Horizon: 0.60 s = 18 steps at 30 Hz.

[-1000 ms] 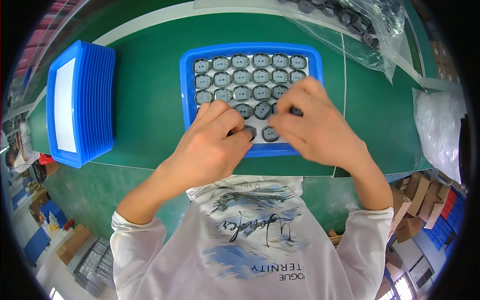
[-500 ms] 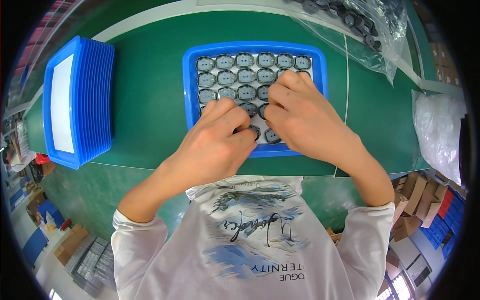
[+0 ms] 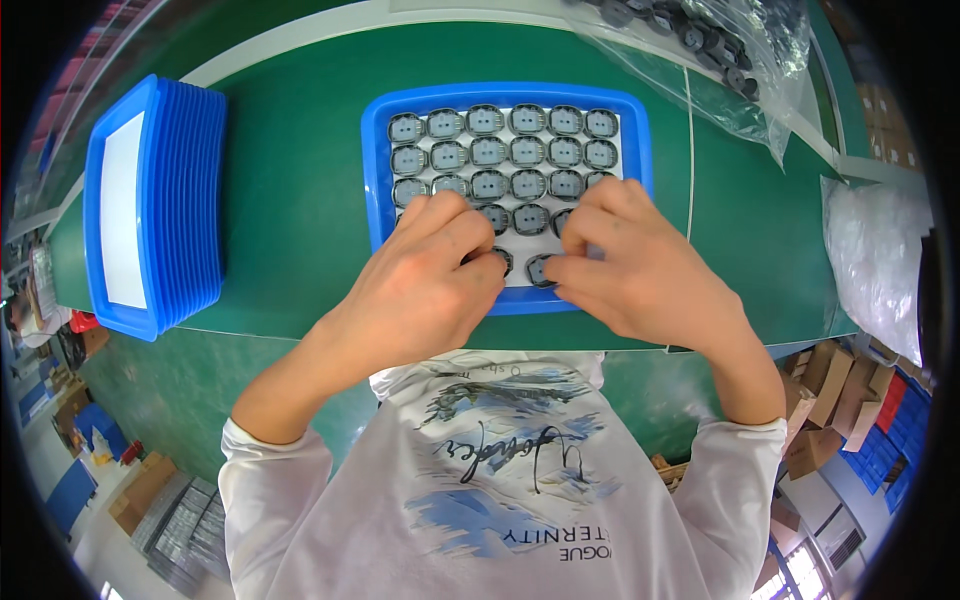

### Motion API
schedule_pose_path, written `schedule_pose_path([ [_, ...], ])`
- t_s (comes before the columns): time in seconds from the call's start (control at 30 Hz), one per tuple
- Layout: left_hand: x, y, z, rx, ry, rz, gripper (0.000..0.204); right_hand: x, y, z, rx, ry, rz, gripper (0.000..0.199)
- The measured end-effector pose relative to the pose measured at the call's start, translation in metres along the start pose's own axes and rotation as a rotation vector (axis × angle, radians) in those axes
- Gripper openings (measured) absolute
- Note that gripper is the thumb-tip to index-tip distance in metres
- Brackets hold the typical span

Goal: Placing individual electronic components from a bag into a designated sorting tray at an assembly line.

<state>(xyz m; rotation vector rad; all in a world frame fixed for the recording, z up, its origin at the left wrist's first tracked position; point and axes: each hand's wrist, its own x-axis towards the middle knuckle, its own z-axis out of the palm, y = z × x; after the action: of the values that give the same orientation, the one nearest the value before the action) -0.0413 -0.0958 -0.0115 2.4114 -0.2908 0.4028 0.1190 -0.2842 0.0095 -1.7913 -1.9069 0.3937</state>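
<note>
A blue tray (image 3: 376, 200) with a white liner lies on the green table in front of me. It holds rows of small dark grey plastic housings (image 3: 488, 152), rounded, with lighter faces. My left hand (image 3: 425, 275) is over the tray's near left part, fingers curled and closed; whatever they grip is hidden under them. My right hand (image 3: 640, 265) is over the near right part, also closed, with the fingers bent inward. Its thumb tip touches a housing (image 3: 538, 270) in the nearest row. Both hands cover some of the housings.
To the left stands a stack of blue trays (image 3: 185, 200) tilted on its side, a white sheet (image 3: 124, 210) in the front one. A clear plastic bag of dark parts (image 3: 715, 45) lies at the back right. Another clear bag (image 3: 872, 265) rests at the right edge.
My right hand has moved nearer to me and slightly right, uncovering housings in the upper right rows. My left hand has hardly shifted.
</note>
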Motion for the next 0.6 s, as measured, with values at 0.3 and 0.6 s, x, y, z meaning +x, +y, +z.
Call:
schedule_pose_path([
  [0.3,-0.001,-0.003,0.003,0.052,0.04,-0.011,0.011,0.007,0.006,0.016,-0.038,0.094,-0.053,0.012],
  [0.6,-0.008,-0.001,-0.025,0.087,-0.03,-0.083,0.042,0.009,0.005,0.015,0.005,0.07,-0.016,0.02],
])
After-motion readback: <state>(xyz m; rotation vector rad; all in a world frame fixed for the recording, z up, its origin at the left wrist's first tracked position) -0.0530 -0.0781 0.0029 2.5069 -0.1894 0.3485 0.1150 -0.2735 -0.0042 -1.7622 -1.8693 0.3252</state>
